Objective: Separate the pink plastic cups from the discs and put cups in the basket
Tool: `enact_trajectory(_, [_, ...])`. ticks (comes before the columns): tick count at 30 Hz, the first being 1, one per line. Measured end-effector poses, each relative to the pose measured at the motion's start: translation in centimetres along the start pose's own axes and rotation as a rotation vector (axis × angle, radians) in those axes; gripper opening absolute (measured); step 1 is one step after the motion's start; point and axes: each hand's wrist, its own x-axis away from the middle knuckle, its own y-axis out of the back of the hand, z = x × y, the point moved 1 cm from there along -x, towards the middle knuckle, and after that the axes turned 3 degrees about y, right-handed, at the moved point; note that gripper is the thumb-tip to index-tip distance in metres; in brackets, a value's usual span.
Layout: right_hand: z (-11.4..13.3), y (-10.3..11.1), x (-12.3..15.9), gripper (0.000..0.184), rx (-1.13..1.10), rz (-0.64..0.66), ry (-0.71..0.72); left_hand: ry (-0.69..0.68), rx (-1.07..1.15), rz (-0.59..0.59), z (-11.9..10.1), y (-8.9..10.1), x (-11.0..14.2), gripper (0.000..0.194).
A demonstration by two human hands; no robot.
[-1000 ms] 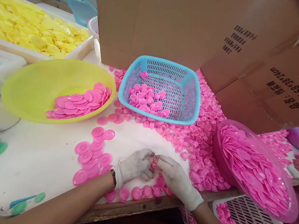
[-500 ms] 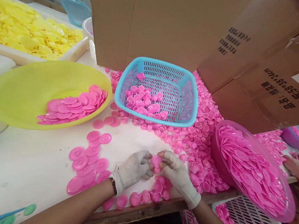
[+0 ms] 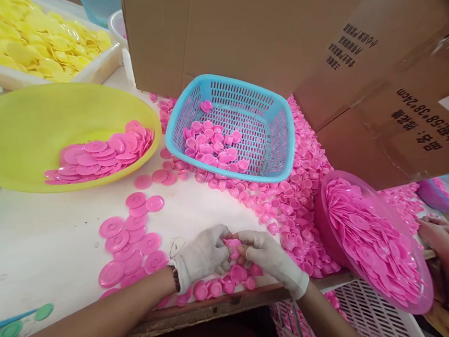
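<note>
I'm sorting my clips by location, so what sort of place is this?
Probably a small factory or workshop: pink cups heaped loose in bulk, a pink tub crammed with flat pink discs, and large printed cardboard behind.

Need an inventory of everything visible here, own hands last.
Table: one, white, foreground
Bowl: one, yellow, left
Discs: many, pink, in bowl and on table
Basket: one, blue, centre
Cups: many, pink, in and around basket
Tub: one, pink, right front
Flat pieces: many, pink, in tub
Cardboard: count unclear, brown, behind basket
Tray: one, white, top left
Yellow pieces: many, yellow, in tray
Small discs: two, green, bottom left
Stick: one, blue, by small discs
Containers: several, white or blue, back left, cut off
Far basket: one, purple, right edge
Crate: count unclear, white, below table
Other person's arms: count unclear, right edge
Bracelet: one, dark, left wrist
Left hand: one, white-gloved, holding small pink part
Right hand: one, white-gloved, on same part
</note>
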Motion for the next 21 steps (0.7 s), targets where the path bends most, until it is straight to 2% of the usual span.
enact_trajectory(8, [0.6,-0.3,-1.0,0.031,-0.082,-0.033,-0.212,-0.023,0.029,0.012,-0.1,0.4,0.0,0.024])
enact_trajectory(12, [1.2,-0.5,-1.2,0.034,-0.117,0.038,-0.235,-0.005,0.005,-0.026,0.7,0.5,-0.2,0.018])
enact_trajectory(16, [0.5,-0.1,-1.9,0.037,-0.215,0.086,-0.293,-0.004,-0.107,-0.087,0.4,0.7,-0.2,0.008])
enact_trajectory(19, [-0.3,0.1,-2.4,0.034,-0.234,0.084,-0.278,0.0,-0.051,-0.048,0.2,0.4,-0.3,0.008])
enact_trajectory(21, [-0.5,-0.1,-2.4,0.028,-0.126,0.027,-0.242,-0.007,-0.053,-0.02,0.4,0.3,-0.6,0.013])
